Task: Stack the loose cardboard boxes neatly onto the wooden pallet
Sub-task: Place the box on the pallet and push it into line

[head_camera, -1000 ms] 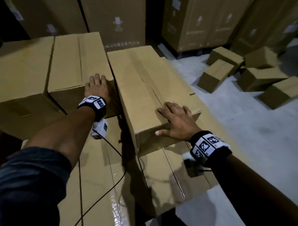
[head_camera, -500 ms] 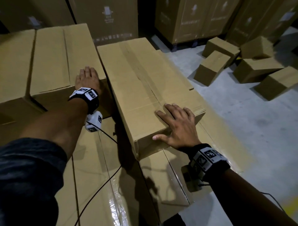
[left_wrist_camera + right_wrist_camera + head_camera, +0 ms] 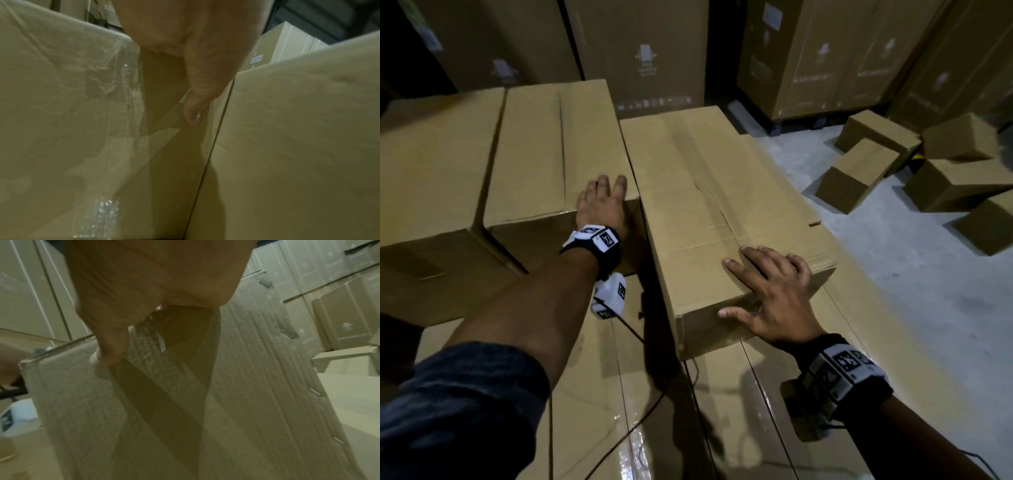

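A long cardboard box (image 3: pixel 705 205) lies on a lower layer of taped boxes (image 3: pixel 592 394), close beside a second box (image 3: pixel 544 154) on its left. My right hand (image 3: pixel 770 294) presses its near end, fingers spread flat on the top and thumb on the end face (image 3: pixel 246 386). My left hand (image 3: pixel 602 202) rests flat on the near right corner of the left box. Its thumb (image 3: pixel 193 113) hangs down in the narrow gap between the left box (image 3: pixel 61 97) and the long box (image 3: pixel 298 129). No pallet shows; the stack hides what lies beneath.
Several loose small boxes (image 3: pixel 859 171) lie scattered on the grey concrete floor (image 3: pixel 911 291) to the right. Tall printed cartons (image 3: pixel 640 51) wall off the back. A thin black cable (image 3: pixel 640 421) trails over the lower boxes from the wrist camera.
The long box has swung from a slight angle to lie parallel and tight against the left box. Both hands stay on the same spots on their boxes.
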The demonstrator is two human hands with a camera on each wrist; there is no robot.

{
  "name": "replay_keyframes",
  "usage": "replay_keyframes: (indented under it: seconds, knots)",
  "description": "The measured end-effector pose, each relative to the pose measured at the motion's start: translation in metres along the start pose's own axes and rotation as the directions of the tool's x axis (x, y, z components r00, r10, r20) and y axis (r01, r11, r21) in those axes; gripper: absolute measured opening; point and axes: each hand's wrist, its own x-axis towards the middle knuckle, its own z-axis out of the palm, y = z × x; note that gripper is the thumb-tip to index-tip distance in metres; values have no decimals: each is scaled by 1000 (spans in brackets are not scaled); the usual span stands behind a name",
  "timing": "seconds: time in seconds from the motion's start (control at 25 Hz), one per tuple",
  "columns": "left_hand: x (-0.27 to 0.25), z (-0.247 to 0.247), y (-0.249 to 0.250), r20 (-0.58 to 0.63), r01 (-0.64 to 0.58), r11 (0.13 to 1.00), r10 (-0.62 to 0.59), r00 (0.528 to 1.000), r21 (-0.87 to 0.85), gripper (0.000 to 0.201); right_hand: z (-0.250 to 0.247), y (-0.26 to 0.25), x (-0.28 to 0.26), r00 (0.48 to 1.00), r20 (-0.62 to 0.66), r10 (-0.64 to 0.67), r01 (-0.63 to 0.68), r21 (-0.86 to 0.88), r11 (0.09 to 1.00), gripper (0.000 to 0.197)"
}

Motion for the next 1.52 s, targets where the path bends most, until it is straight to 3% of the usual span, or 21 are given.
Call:
replay_keyframes:
  seconds: [0.2,0.4,0.68,0.88,1.12,1.36,1.52]
  knots:
    - [-2,2,4,-15,35,998,-35,999,-48,87,13,10,42,999,-27,-23,23,1,1000,72]
    - [-3,1,7,0,66,996,-66,998,-53,98,26,16,91,997,-55,-48,49,18,999,68]
    - [-2,-1,10,23,100,993,-98,995,-64,107,41,28,164,999,48,-23,20,57,998,99]
    - [-1,-3,11,7,112,991,-112,994,-68,104,49,29,204,996,92,-3,0,36,999,88]
    - [-2,-5,11,9,129,989,-129,992,-77,101,49,29,227,991,134,1,-7,44,999,92]
    - [-4,-9,13,14,139,986,-139,990,-94,97,52,31,235,989,145,7,-11,26,1000,67]
    - [-5,-9,13,7,142,987,-142,990,-79,97,52,30,238,989,146,10,-12,12,1000,63]
